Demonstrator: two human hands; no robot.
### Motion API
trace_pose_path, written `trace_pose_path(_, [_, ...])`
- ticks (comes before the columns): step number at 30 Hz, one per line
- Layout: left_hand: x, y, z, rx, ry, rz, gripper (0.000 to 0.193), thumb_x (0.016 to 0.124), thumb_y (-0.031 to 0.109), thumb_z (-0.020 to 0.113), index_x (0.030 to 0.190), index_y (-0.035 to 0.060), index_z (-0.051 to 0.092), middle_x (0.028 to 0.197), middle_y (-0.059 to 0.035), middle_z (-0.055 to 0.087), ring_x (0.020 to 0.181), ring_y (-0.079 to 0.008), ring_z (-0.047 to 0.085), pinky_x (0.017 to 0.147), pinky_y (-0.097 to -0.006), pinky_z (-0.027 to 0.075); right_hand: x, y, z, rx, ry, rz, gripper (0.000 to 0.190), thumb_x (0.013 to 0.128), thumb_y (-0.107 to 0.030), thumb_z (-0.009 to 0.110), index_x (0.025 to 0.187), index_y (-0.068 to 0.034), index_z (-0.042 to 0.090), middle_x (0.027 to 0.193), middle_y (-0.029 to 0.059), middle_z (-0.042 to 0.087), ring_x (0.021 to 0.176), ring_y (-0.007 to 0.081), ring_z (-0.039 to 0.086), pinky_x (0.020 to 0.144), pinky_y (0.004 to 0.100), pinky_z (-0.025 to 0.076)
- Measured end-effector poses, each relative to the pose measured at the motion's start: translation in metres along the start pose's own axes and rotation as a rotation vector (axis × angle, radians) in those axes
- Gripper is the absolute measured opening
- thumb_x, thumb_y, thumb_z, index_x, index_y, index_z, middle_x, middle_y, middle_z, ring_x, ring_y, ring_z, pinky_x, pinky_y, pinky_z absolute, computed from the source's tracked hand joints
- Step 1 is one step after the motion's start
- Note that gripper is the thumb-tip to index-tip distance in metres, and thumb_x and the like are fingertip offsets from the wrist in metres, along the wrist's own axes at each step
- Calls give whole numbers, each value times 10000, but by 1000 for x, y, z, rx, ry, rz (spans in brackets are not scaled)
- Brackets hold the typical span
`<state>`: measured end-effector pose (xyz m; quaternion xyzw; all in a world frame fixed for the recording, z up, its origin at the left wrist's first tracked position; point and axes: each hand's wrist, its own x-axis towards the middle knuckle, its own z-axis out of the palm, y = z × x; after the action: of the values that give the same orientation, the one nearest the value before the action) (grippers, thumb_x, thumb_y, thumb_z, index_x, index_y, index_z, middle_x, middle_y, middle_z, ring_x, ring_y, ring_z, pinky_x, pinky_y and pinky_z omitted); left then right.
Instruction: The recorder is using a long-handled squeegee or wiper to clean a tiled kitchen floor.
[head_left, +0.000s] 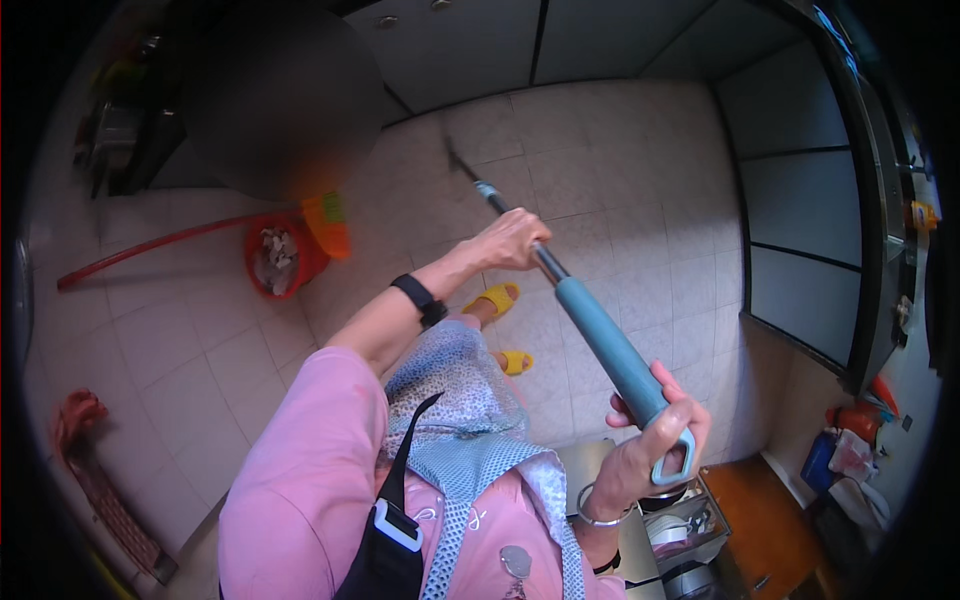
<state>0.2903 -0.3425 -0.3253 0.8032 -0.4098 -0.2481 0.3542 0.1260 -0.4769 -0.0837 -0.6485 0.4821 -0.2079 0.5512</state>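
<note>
A long pole-handled cleaning tool (607, 337), with a teal grip and a dark metal shaft, slants across the view. My left hand (517, 240) grips the shaft just beyond the teal sleeve. Around the grip's looped end, my right hand (660, 435) is wrapped. The tool's far end (452, 154) meets the tiled floor (592, 172) and is blurred, so its head cannot be made out. Below my arms are a patterned apron (450, 390) and two yellow slippers (495, 298) on my feet.
On the left, a red bin (251, 274) holds crumpled waste. Beside it is an orange dustpan (328, 225) with a long red handle (172, 236). Grey cabinets (802, 195) line the back and right. A storage drawer (712, 517) and several bags (851, 457) stand lower right.
</note>
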Motion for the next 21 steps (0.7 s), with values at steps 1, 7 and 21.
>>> trace_pose_path(1, [-12, -5, -3, -7, -5, -54, 197, 534, 113, 580, 489, 23, 411, 493, -171, 443, 464, -331, 478, 450, -405, 364, 3, 0, 4, 30, -51, 25, 362, 920, -327, 432, 885, 34, 445, 935, 229, 603, 535, 200, 598, 403, 224, 462])
trace_pose_path(7, [-76, -47, 2, 150, -30, -175, 141, 562, 120, 593, 527, 34, 486, 591, -157, 532, 633, -333, 541, 575, -417, 406, -6, 58, 9, 231, -339, 109, 261, 890, -207, 512, 960, 42, 480, 1012, 234, 582, 687, 220, 622, 526, 276, 546])
trace_pose_path(21, [-6, 173, 263, -357, -201, 482, 148, 555, 118, 665, 584, 76, 526, 605, -76, 540, 646, -259, 541, 607, -382, 391, -119, 75, -216, -305, 527, -126, 261, 843, -211, 425, 912, 39, 447, 929, 273, 578, 605, 268, 596, 390, 228, 478])
